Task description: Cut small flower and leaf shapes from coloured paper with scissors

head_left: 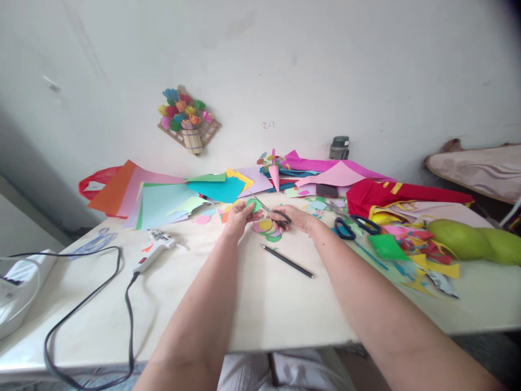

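My left hand pinches a small green paper piece near the middle of the table. Just to its right, my right hand is closed around the dark handles of a pair of scissors. The scissor blades point up and left, beside the green paper. Below and between both hands lies a small pile of round paper pieces in green, yellow and pink. Nearer to me, a black pencil lies slantwise on the table.
A white glue gun with a black cord lies left, near a power strip. Coloured sheets line the back left. Blue-handled scissors, paper scraps and a green cloth-like object are on the right.
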`<state>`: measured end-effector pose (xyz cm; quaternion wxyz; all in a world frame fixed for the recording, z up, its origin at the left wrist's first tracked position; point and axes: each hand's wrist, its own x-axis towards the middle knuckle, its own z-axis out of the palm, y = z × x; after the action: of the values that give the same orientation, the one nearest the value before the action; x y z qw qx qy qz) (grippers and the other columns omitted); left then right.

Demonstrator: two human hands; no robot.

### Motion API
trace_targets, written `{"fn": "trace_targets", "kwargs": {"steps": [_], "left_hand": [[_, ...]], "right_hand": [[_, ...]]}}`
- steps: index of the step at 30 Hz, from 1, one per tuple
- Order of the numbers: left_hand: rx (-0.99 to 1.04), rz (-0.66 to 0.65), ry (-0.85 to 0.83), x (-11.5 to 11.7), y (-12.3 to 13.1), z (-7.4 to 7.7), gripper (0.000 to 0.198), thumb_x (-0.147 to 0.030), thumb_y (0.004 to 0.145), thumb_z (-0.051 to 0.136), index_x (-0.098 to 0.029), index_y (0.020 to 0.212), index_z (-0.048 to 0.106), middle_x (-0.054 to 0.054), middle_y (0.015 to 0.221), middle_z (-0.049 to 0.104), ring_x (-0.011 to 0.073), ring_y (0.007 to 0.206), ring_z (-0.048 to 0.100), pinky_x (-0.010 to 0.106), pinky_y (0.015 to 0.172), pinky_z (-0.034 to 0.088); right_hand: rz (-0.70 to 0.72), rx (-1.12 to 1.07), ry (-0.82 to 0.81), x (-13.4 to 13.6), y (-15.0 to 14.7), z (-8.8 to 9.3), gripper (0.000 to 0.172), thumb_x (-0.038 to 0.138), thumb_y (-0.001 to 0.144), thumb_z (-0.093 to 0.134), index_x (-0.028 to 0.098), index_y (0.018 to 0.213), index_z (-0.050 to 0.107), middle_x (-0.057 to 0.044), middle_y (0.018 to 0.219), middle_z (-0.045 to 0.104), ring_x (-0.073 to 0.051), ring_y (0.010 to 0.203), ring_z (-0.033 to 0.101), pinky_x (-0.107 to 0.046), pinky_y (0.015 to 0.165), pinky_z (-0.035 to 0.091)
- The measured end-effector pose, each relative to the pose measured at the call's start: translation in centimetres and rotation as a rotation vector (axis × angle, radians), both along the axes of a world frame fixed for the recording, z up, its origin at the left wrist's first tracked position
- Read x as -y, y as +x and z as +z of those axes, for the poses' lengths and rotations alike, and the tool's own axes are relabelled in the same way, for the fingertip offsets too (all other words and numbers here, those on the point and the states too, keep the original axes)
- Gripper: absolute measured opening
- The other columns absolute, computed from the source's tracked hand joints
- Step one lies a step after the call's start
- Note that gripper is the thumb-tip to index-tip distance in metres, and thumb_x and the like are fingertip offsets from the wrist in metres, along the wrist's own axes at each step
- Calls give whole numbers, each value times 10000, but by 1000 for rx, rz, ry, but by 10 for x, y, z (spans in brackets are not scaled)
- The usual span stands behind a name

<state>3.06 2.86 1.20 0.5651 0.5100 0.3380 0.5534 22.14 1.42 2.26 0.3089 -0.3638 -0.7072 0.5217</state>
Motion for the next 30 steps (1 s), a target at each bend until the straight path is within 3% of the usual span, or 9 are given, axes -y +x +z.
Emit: {"fn": "trace_targets", "kwargs": {"steps": [14, 30], "left_hand": [[53, -53, -2, -7, -4, -6, 348, -342, 608, 779, -132, 751, 541, 48, 693, 679, 187, 641, 685, 285, 619, 557], [39, -73, 37, -3, -4, -4, 334, -287, 611, 770, -134, 786, 531, 52, 686, 686, 151, 585, 665, 252, 598, 545]], "right_hand": [[27, 32, 36, -4, 2, -3, 325, 458, 767, 578, 141, 704, 544, -4, 581, 579, -79, 442, 477, -212, 388, 293], [61, 68, 21, -7, 1, -7, 329, 454, 772, 585, 143, 687, 519, 3, 566, 545, -71, 428, 464, -201, 365, 251]]}}
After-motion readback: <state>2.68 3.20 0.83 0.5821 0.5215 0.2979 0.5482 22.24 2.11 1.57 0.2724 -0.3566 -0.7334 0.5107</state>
